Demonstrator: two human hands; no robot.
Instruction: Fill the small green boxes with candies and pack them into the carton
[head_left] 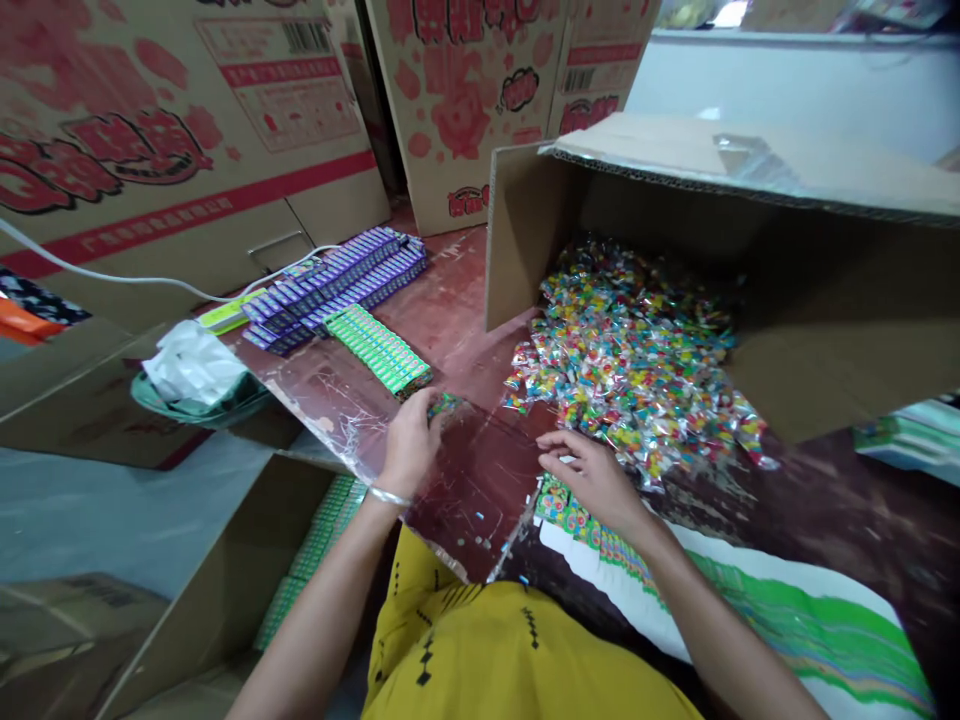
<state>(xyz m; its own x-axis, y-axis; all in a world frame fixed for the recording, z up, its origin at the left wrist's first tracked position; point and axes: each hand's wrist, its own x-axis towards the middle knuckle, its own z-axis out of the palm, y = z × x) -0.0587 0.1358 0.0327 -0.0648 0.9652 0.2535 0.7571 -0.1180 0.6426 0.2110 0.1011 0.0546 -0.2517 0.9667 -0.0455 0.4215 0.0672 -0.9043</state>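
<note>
My left hand [411,438] is closed around a small green packet [444,404] near the end of a row of green packets [379,348] on the dark red table [465,300]. My right hand [589,475] rests palm down with its fingers curled over a row of flat colourful packets [559,503] at the table's near edge, just in front of a heap of small wrapped candies [630,360]. The heap spills out of a cardboard box [825,330] lying on its side. A bangle sits on my left wrist.
Rows of purple packets [337,285] lie at the back left of the table. Large printed cartons [225,110] stand behind. A green bowl with a white bag [193,375] sits at left. An open carton of green packets [315,545] is below the table edge.
</note>
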